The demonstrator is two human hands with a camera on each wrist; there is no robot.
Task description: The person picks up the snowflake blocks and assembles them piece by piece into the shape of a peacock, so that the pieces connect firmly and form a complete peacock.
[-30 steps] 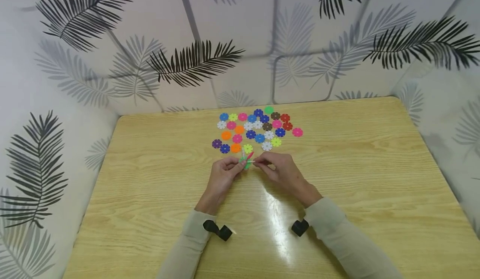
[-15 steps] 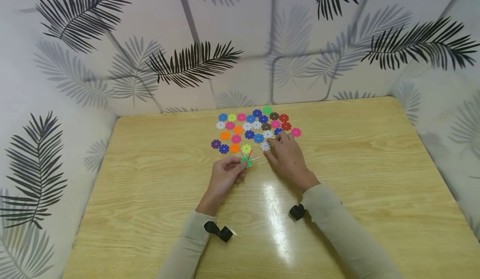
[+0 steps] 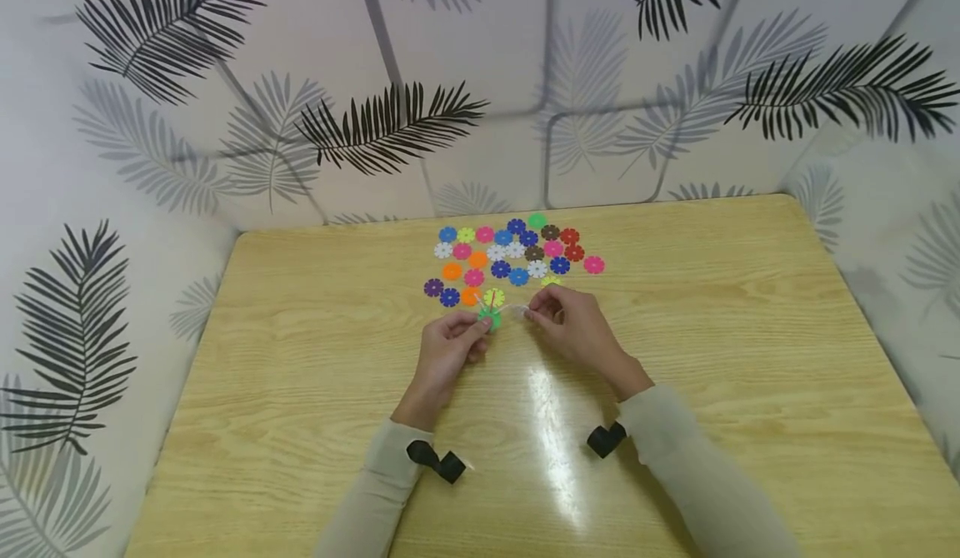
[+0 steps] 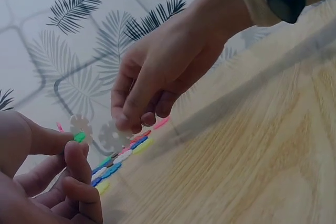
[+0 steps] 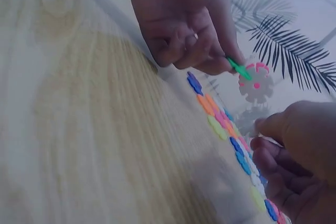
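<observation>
Fingers of your R hand [image 3: 576, 321] clamp a just-lifted white notched plastic disc [image 4: 111, 138], likely addl. pc. near L hand [image 3: 448, 345], pinching green plastic disc [image 5: 239, 69].

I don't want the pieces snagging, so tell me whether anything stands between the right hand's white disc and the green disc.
Yes: another white disc sticks out from the green disc toward the right hand, into the gap before the held white disc. Nothing else visible stands between them.
</observation>
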